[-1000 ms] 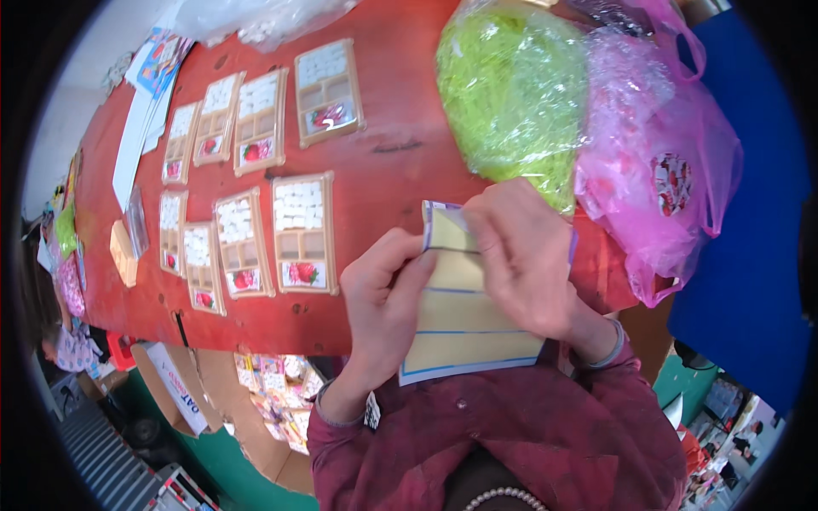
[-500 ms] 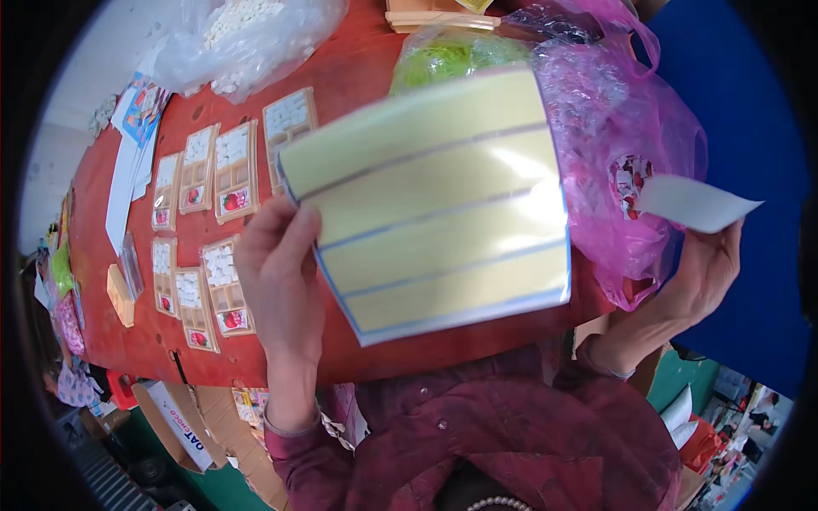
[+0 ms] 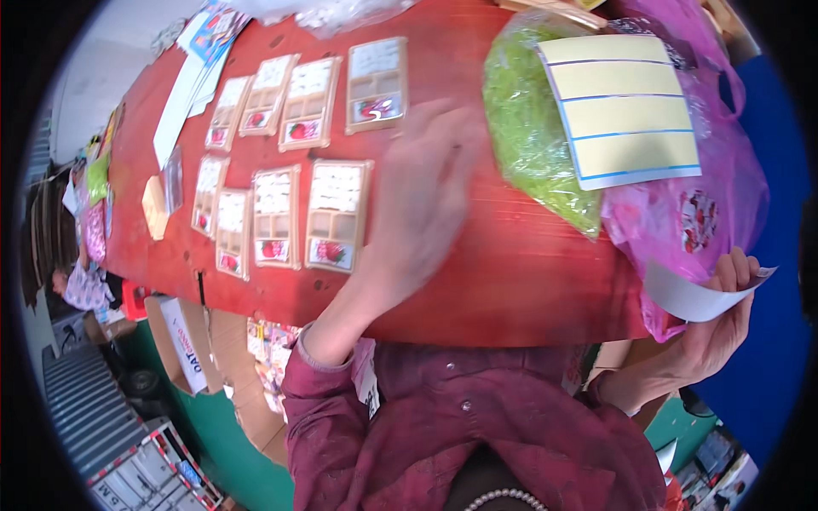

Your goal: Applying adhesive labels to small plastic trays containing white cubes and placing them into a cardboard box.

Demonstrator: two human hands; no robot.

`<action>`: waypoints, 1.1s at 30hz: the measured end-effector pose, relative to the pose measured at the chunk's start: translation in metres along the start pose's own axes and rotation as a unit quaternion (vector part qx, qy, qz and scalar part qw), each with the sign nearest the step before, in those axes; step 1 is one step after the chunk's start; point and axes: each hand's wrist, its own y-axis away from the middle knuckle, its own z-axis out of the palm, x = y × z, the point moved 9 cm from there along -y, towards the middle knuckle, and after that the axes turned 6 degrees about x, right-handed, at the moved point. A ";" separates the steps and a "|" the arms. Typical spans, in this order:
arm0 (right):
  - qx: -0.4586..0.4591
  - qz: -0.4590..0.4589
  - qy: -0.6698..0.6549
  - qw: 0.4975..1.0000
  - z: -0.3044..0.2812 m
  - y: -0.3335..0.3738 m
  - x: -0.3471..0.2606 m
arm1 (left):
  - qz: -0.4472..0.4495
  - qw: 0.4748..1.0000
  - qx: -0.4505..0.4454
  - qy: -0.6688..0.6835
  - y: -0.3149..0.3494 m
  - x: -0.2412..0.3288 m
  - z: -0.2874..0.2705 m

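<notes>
My left hand (image 3: 422, 196) is blurred by motion above the red table, beside the far right tray (image 3: 377, 83); what its fingers do is smeared. My right hand (image 3: 722, 319) pinches a curled white paper strip (image 3: 694, 294) at the right edge of the table. A pale yellow sheet with blue lines (image 3: 626, 115) lies across a clear bag of green shreds (image 3: 530, 119) and a pink plastic bag (image 3: 740, 192). Left of my left hand, several compartment trays (image 3: 339, 213) hold white pieces and strawberry-printed cards.
White sheets and a colourful leaflet (image 3: 213, 38) lie at the far left of the red table (image 3: 503, 272). A small beige tray (image 3: 155, 207) and a clear packet (image 3: 173, 180) sit near the left edge. Open cardboard boxes (image 3: 183, 341) stand below the table. A clear bag (image 3: 349, 13) is at the back.
My left hand has let go of the yellow sheet, which now rests on the bags, and has moved right, near the trays. My right hand keeps the white strip. The view has shifted.
</notes>
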 end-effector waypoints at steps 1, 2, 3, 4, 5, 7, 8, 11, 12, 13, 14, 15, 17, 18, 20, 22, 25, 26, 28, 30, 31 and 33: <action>-0.018 0.031 -0.005 0.999 0.003 0.000 0.009 | 0.007 0.998 0.017 -0.061 0.009 -0.005 -0.020; -0.035 0.060 -0.009 0.998 0.007 0.001 0.017 | 0.016 0.992 0.031 -0.120 0.016 -0.013 -0.039; -0.034 0.068 -0.016 0.997 0.010 0.001 0.023 | -0.018 0.978 0.072 -0.192 0.032 -0.039 -0.063; -0.044 0.089 -0.026 0.995 0.016 0.000 0.033 | -0.019 0.963 0.070 -0.259 0.043 -0.053 -0.079; -0.056 0.112 -0.036 0.992 0.023 -0.001 0.045 | -0.024 0.962 0.071 -0.264 0.055 -0.062 -0.089; -0.047 0.112 -0.033 0.992 0.025 0.000 0.059 | -0.049 0.952 0.046 -0.300 0.070 -0.082 -0.092; -0.045 0.128 -0.013 0.991 0.027 0.002 0.068 | -0.055 0.956 0.028 -0.288 0.077 -0.087 -0.085; -0.029 0.175 0.015 0.984 0.033 0.008 0.096 | -0.057 0.942 0.048 -0.327 0.087 -0.081 -0.075; 0.015 0.151 0.058 0.987 0.029 0.009 0.101 | -0.056 0.953 0.055 -0.292 0.087 -0.075 -0.071; 0.059 0.125 0.102 0.985 0.023 0.009 0.105 | -0.056 0.955 0.053 -0.287 0.089 -0.073 -0.065; 0.002 0.164 0.120 0.979 0.038 0.011 0.120 | -0.053 0.955 0.048 -0.288 0.092 -0.071 -0.058; -0.016 0.156 0.136 0.978 0.036 0.010 0.126 | -0.053 0.954 0.045 -0.292 0.097 -0.067 -0.053; 0.001 0.113 0.189 0.975 0.030 0.008 0.133 | -0.082 0.960 0.041 -0.266 0.106 -0.058 -0.047; -0.020 0.113 0.201 0.973 0.031 0.006 0.136 | -0.090 0.965 0.037 -0.244 0.110 -0.054 -0.040; 0.025 0.061 0.249 0.966 0.031 0.006 0.134 | -0.097 0.968 0.044 -0.228 0.116 -0.044 -0.033; 0.062 0.030 0.288 0.955 0.033 0.010 0.130 | -0.092 0.973 0.063 -0.203 0.114 -0.028 -0.039; -0.041 -0.104 0.430 0.896 0.062 0.026 0.125 | -0.131 0.986 0.063 -0.078 0.115 -0.013 -0.054; -0.101 -0.145 0.496 0.850 0.074 0.033 0.131 | -0.182 0.972 0.016 0.146 0.118 -0.013 -0.043; -0.230 -0.225 0.573 0.754 0.098 0.051 0.150 | -0.225 0.906 -0.029 0.357 0.123 -0.006 -0.027; -0.326 -0.249 0.580 0.704 0.110 0.072 0.181 | -0.183 0.838 -0.031 0.513 0.121 0.013 -0.013; -0.354 -0.232 0.575 0.700 0.111 0.081 0.194 | -0.184 0.839 -0.031 0.511 0.122 0.017 -0.010; -0.385 -0.204 0.587 0.682 0.106 0.091 0.209 | -0.261 0.792 0.074 0.547 0.130 0.003 -0.016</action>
